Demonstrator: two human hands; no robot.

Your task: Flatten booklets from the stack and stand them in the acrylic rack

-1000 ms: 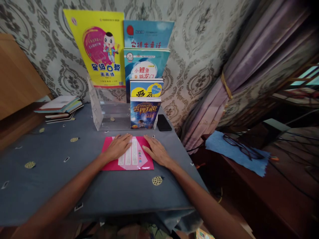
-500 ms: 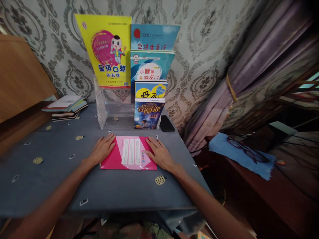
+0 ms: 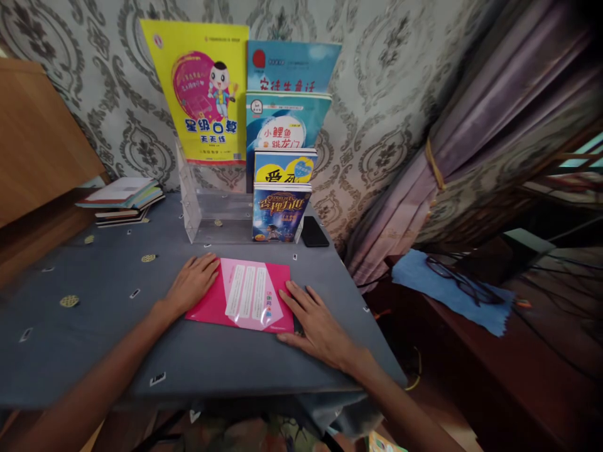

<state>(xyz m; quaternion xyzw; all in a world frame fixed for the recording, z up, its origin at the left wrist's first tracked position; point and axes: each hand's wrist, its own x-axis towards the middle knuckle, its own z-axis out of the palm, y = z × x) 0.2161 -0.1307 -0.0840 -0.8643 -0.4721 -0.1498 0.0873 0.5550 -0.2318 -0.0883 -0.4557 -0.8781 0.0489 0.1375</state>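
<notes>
A pink book (image 3: pixel 245 302) lies flat on the grey table (image 3: pixel 94 333), its back cover up with a pale panel of text. My left hand (image 3: pixel 192 284) rests flat on the book's left edge, fingers stretched out. My right hand (image 3: pixel 316 324) lies at the book's lower right corner, fingers spread and touching its edge. Behind the book stands a clear acrylic rack (image 3: pixel 198 210) holding several upright books, the front one dark blue (image 3: pixel 279 215).
A tall yellow book (image 3: pixel 203 91) and blue books (image 3: pixel 287 116) stand at the rack's back. A black phone (image 3: pixel 314 231) lies right of the rack. A book stack (image 3: pixel 121 199) sits far left. A side surface at right carries a blue cloth (image 3: pixel 452 290) with glasses.
My right hand has slid down from the book's right side to its lower right corner. The book has turned slightly. My left hand moved earlier from the cover to the left edge.
</notes>
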